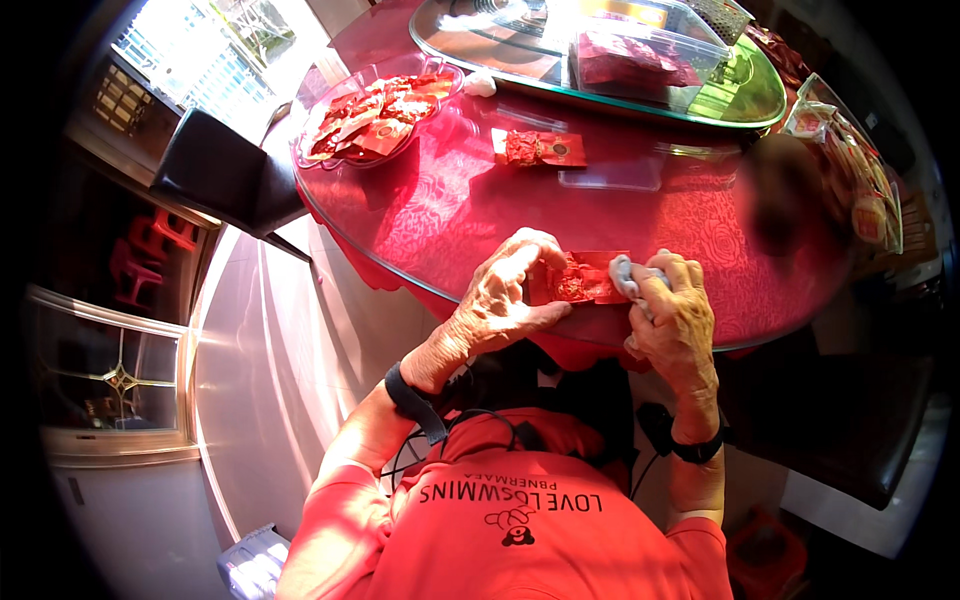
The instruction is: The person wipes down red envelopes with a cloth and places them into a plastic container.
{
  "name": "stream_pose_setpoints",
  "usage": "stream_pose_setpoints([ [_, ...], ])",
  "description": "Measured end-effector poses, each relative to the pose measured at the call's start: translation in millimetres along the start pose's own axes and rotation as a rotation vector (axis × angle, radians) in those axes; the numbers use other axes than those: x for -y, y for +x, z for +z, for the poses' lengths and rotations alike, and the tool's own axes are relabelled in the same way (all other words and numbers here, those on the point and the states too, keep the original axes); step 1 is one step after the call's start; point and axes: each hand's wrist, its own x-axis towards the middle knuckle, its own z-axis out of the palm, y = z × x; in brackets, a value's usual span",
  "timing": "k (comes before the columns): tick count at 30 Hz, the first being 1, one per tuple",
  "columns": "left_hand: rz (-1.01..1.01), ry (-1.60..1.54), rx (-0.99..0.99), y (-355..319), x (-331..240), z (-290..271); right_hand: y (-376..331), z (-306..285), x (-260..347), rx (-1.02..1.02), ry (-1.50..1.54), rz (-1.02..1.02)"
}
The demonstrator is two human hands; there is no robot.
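At the table (440,215) edge, left hand (505,295) pins the red envelope (580,280); right hand (670,305), clutching a white cloth (625,272), should wipe gently.

A red packet (578,280) with a gold ornament lies flat at the near edge of the red desk (440,215), a small white cloth (628,275) bunched against its right end.

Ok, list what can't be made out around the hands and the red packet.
Head view only:
- Red packet: its left end is hidden under the left hand.
- White cloth: mostly wrapped inside the right hand.
- Blurred patch on the table hides whatever lies there.
- Clear box: contents washed out by glare.
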Motion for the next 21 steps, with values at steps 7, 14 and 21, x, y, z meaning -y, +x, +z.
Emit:
stream_pose_setpoints([
  [7,-0.079,0.017,-0.029,-3,-8,2,14,17,21,-0.091,-0.008,0.070],
  [14,-0.092,-0.010,-0.012,-1,-1,2,26,35,26,-0.047,-0.117,0.017],
  [21,-0.075,0.041,-0.023,-2,0,2,9,17,8,-0.085,-0.206,0.179],
])
